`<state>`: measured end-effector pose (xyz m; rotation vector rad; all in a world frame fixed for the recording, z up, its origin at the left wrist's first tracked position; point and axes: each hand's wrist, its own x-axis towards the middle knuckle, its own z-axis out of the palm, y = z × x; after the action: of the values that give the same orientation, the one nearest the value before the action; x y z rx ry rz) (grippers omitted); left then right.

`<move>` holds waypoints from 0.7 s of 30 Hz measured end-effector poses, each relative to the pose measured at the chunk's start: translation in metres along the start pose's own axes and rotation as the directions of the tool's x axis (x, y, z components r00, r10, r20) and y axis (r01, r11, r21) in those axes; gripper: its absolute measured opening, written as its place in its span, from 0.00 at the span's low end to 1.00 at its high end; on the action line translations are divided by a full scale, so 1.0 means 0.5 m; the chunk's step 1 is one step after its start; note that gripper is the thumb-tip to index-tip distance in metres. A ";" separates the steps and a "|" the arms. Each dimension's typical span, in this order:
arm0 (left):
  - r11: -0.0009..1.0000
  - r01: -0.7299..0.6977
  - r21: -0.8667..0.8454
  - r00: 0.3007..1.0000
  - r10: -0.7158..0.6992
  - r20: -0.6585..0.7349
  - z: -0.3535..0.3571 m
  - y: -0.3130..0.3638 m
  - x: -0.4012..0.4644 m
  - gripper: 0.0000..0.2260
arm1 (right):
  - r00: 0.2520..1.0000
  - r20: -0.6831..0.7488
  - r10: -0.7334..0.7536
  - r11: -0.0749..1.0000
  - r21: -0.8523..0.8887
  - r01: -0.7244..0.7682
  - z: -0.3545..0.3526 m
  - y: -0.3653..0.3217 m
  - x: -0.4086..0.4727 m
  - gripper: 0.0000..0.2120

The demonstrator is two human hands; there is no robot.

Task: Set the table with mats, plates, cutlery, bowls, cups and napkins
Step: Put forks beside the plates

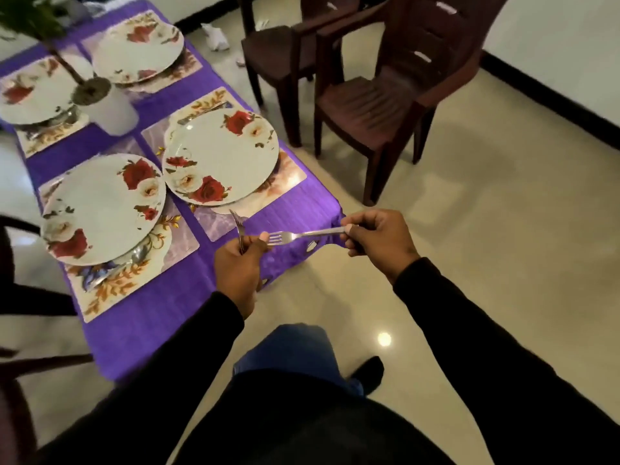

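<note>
In the lower middle of the frame, we held our two hands out over the near corner of the table (161, 317), both arms in black sleeves reaching up from the bottom edge. Our right hand (379, 243) had its fingers curled round the handle of a fork (302, 234), thumb pressed on top, so that the fork lay nearly level with its tines pointing left. Those tines came right up against the thumb of our left hand (240, 263). Our left hand was closed round more cutlery (239, 229), whose metal ends stuck up above the knuckles; how many pieces it held we could not tell.

On the purple tablecloth (288, 203) we counted four placemats and four white plates with red roses, one plate on each mat. The nearest plate (100, 209) lay at centre left, a second plate (219, 159) just to its right, a third plate (139, 50) at the upper left, and a fourth plate (37, 92) at the left edge. Metal showed from under the edges of several plates, too blurred to name.

A white pot (112, 112) holding a plant stood between the four settings. Two dark brown plastic chairs stood on the tiled floor in the upper right, the nearer chair (385, 112) in front of the farther chair (278, 45).
</note>
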<state>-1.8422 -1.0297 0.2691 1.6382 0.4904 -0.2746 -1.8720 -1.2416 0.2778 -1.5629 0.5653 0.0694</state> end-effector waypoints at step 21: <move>0.969 0.125 -0.215 0.886 -0.206 -0.415 0.035 -0.032 0.298 0.03 | 0.879 0.474 -0.044 0.652 -0.653 0.385 0.140 -0.104 0.433 0.06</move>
<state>-1.7172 -1.0228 0.1850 1.4768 0.9723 0.0179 -1.6423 -1.2432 0.2367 -2.3194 -0.0478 0.4968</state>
